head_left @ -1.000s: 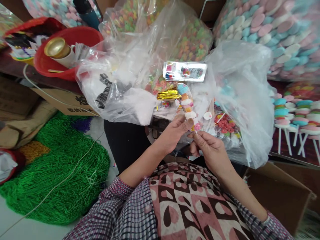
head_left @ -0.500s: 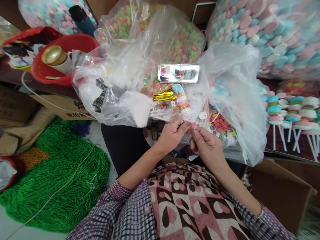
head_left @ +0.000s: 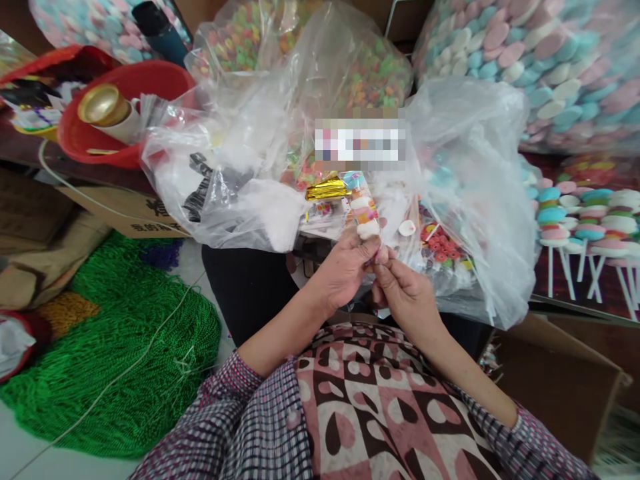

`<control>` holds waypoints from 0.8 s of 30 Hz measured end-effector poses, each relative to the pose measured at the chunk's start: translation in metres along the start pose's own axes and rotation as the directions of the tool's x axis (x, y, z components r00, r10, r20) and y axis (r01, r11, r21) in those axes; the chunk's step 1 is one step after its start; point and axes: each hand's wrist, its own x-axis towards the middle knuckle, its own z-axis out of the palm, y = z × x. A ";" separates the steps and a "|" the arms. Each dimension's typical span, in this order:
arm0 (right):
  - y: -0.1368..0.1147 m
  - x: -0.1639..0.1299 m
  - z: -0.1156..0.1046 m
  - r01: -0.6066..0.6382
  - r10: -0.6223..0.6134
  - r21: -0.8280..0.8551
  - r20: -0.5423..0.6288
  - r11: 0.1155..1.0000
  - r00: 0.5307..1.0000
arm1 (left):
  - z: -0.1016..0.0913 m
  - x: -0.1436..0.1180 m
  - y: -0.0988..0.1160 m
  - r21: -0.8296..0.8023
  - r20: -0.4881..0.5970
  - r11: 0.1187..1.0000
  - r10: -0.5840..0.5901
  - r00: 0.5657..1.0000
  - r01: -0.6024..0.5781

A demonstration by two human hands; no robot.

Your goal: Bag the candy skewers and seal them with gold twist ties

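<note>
A marshmallow skewer (head_left: 366,208) in a clear printed wrapper points away from me, its stacked pieces white, blue, pink and orange. My left hand (head_left: 349,270) is closed round the lower end, thumb pressed against the fingers. Close beside it, my right hand (head_left: 406,288) pinches the gathered bottom of the wrapper, fingertips touching those of the left. The fingers hide the stick and whatever is wound there. Gold twist ties (head_left: 326,190) lie in a bundle just left of the skewer. Behind them is a pale packet (head_left: 360,140), blurred out.
Red ring candies (head_left: 441,245) lie to the right under a loose plastic bag (head_left: 500,267). Finished-looking marshmallow sticks (head_left: 595,217) rest at the right edge. Large candy bags (head_left: 560,60) stand behind. Left are a red basin (head_left: 165,83) and green cord (head_left: 125,360) on the floor.
My right hand has shifted slightly left, closer to my left hand. The pink lower part of the wrapper, spread between the fingers before, is now bunched tighter and mostly covered.
</note>
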 end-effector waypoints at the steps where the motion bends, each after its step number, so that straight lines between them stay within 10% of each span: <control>1: 0.001 0.000 0.002 -0.015 0.015 0.018 -0.004 1.000 1.000 | 0.000 0.000 -0.002 -0.004 0.005 1.000 -0.010 1.000 0.010; 12: -0.005 0.007 -0.038 -0.041 0.047 -0.028 0.232 0.999 0.972 | -0.010 -0.006 0.003 0.000 0.132 0.999 -0.046 0.990 0.046; 16: -0.005 0.019 -0.054 -0.053 0.066 0.292 -0.036 0.955 0.997 | -0.009 -0.013 0.005 0.037 0.331 0.987 -0.161 0.930 0.157; 20: -0.010 0.030 -0.042 -0.160 0.061 0.588 0.185 0.793 0.981 | -0.004 -0.018 -0.004 0.125 0.459 0.969 -0.247 0.853 0.214; 24: -0.014 0.035 -0.025 -0.100 0.054 0.654 0.090 0.750 0.994 | -0.002 -0.019 -0.004 0.411 0.376 0.912 -0.177 0.910 0.007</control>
